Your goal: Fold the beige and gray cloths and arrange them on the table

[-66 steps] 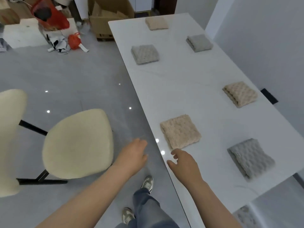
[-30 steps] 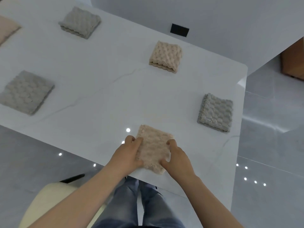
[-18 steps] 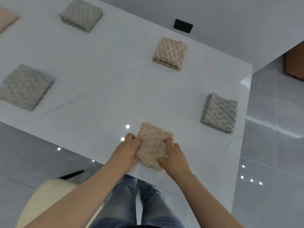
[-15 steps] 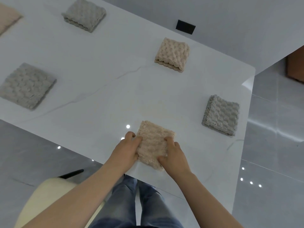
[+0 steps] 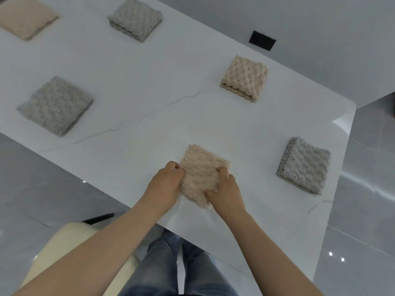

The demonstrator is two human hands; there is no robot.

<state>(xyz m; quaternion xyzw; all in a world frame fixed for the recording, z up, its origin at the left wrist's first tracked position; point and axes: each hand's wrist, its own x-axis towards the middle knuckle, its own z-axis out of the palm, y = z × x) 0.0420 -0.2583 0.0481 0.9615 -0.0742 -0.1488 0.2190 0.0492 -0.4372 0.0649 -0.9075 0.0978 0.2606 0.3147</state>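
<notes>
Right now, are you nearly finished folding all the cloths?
Nearly, I think. Folded on the table: far beige cloth, far gray cloth, left gray cloth, right beige cloth, right gray cloth. In hand: left hand and right hand grip the near beige cloth, already a square. Left: straighten it and let go.

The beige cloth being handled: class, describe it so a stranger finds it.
Find the white table. Near its front edge lies a beige cloth. The left hand and right hand grip it; the neighbouring gray cloth and farther beige cloth lie untouched.
</notes>
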